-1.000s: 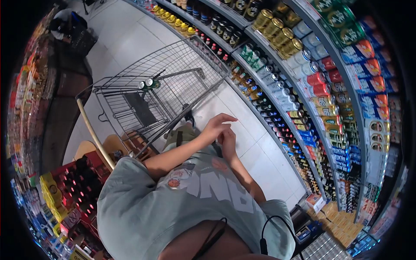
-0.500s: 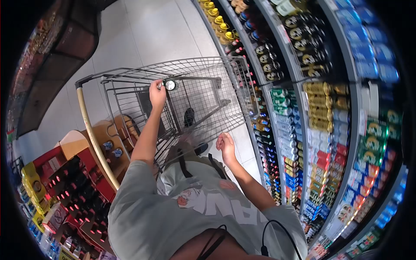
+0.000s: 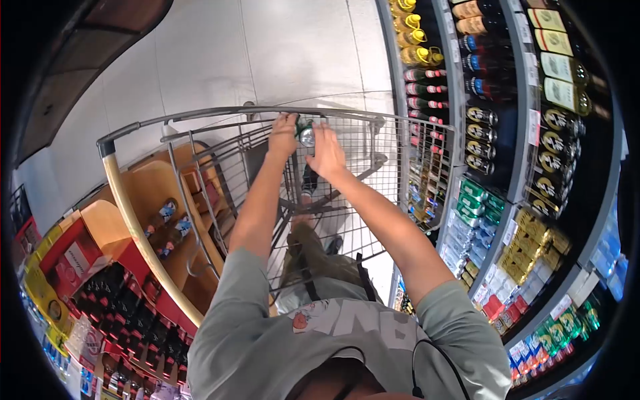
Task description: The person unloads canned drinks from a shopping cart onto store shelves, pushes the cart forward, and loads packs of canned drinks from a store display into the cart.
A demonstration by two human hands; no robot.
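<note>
Over the shopping cart basket (image 3: 363,193), a small can (image 3: 307,138) with a round silver top and some green on its side is between my hands. My left hand (image 3: 283,139) is closed around the can's left side. Against its right side lies my right hand (image 3: 327,152), fingers stretched out and thumb apart. The can's lower part is hidden. Below the hands, the wire mesh shows the floor and my shoes.
The cart's pale handle (image 3: 137,213) runs along the left. Shelves of bottles and cans line the right, with yellow-capped bottles (image 3: 413,37) at the far end. A wooden display stand (image 3: 107,220) and dark bottles (image 3: 127,303) stand at left.
My right hand has come up from near my body to the can. My left hand, with the can, has shifted right. The cart and shelves appear closer and shifted in view.
</note>
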